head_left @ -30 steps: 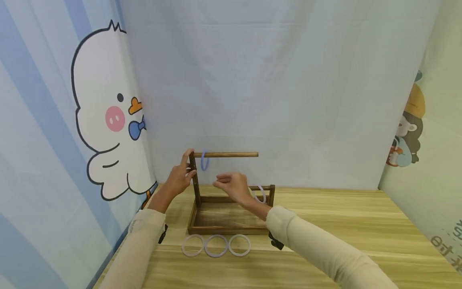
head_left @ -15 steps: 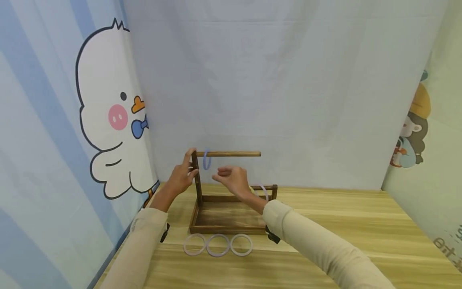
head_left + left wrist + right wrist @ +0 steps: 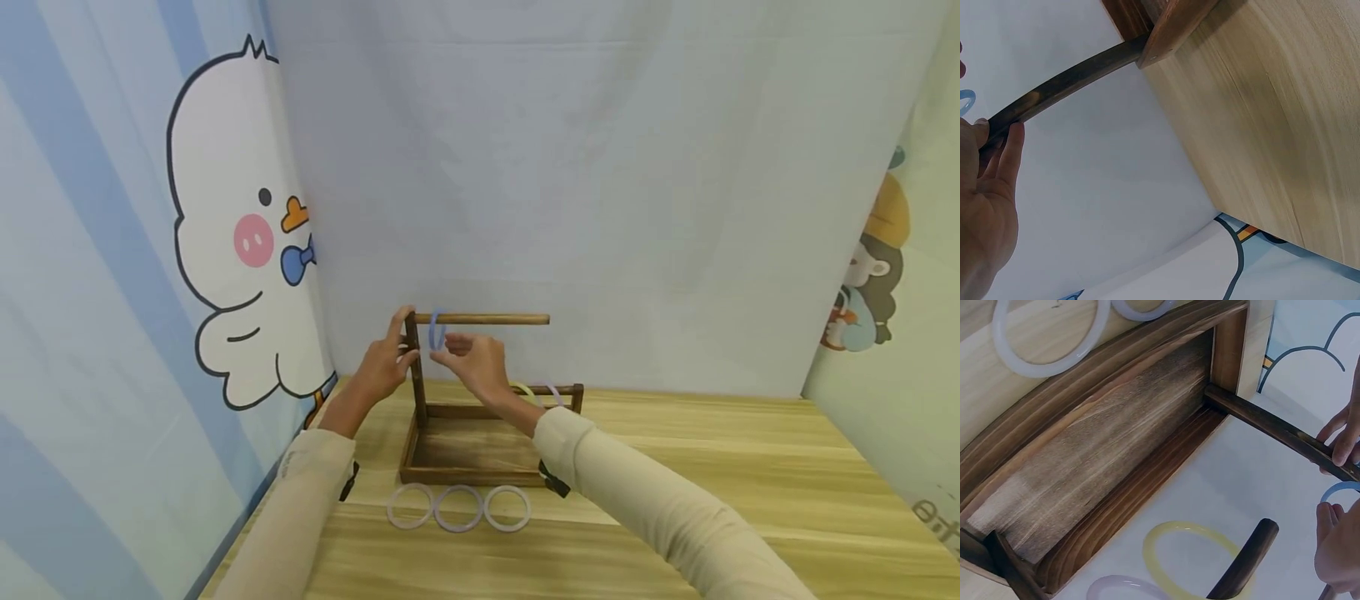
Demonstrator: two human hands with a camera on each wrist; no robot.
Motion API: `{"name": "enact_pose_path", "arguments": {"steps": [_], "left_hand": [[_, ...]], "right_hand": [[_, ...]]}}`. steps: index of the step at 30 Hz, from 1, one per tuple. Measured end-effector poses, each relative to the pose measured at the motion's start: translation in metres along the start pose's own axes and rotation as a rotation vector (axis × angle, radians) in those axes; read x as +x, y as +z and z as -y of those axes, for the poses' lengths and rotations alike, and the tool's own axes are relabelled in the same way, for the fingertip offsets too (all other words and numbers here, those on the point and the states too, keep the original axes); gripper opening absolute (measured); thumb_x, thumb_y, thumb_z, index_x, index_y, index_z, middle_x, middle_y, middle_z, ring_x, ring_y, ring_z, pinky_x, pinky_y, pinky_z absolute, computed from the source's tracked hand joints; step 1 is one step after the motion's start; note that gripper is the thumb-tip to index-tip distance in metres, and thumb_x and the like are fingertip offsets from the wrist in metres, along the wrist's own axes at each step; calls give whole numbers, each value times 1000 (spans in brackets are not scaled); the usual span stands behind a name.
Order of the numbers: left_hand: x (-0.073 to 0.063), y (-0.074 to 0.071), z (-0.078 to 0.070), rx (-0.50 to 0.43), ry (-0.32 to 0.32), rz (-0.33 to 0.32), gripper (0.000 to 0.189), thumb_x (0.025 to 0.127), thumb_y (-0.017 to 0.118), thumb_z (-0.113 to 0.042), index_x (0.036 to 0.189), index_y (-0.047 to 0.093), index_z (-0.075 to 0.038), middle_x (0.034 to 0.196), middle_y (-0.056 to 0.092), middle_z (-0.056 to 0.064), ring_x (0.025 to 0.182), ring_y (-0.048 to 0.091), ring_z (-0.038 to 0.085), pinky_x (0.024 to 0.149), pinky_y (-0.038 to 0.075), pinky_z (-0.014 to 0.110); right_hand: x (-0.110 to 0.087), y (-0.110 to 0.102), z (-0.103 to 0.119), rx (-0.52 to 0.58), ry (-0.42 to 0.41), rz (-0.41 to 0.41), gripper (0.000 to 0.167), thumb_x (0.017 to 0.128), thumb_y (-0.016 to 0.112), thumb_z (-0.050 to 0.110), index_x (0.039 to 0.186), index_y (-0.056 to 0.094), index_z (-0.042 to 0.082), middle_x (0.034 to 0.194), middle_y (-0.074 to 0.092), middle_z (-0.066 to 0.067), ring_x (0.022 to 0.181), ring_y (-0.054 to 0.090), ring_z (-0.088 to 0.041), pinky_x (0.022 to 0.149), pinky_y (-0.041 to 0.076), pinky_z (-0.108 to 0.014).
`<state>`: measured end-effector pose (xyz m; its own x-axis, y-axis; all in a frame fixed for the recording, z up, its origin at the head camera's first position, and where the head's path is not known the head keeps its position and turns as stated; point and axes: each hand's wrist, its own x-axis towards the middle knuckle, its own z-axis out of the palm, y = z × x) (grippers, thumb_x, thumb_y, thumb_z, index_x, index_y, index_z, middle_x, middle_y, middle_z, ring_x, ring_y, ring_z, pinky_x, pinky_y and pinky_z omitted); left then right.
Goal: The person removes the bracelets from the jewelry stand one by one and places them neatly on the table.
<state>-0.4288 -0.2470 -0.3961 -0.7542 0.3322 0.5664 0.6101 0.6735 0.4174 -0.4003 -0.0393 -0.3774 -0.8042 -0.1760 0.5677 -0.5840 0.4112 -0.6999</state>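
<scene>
A dark wooden rack with a tray base stands on the table. My left hand grips its tall upright near the top, the index finger reaching the upper corner and the thumb against the post. A blue ring hangs on the rack's upper bar, close to the upright. My right hand is at the ring's lower part, seemingly pinching it between thumb and fingertips; the exact contact is small in view. In the right wrist view, the blue ring meets the right fingertips.
A yellow ring and a pale purple ring hang on the rack's lower bar. Three pale rings lie in a row on the table before the tray. A grey curtain stands behind.
My right hand has moved left and slightly up, closing the gap to the blue ring. My left hand keeps its hold on the upright. The head view has shifted slightly.
</scene>
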Motion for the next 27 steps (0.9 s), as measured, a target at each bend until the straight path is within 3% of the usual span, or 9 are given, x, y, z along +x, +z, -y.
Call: {"name": "enact_pose_path", "arguments": {"steps": [11,27], "left_hand": [[2,2,3,1,20,-18,75,101,65,2,157,19,-13,117,69,34,106,71,48,86,60,57],[2,3,1,10,29,-21,76,100,66,4,157,19,-11,115,70,34,104,71,48,86,61,57]], "right_hand": [[10,12,7,38,9,-42,43,90,85,21,123,73,-4,114,76,-19,104,76,-31,86,63,-38],[12,18,6,80,13,-107,25,95,78,13,114,76,-4,105,78,-16,96,78,-27,82,64,-33]]}}
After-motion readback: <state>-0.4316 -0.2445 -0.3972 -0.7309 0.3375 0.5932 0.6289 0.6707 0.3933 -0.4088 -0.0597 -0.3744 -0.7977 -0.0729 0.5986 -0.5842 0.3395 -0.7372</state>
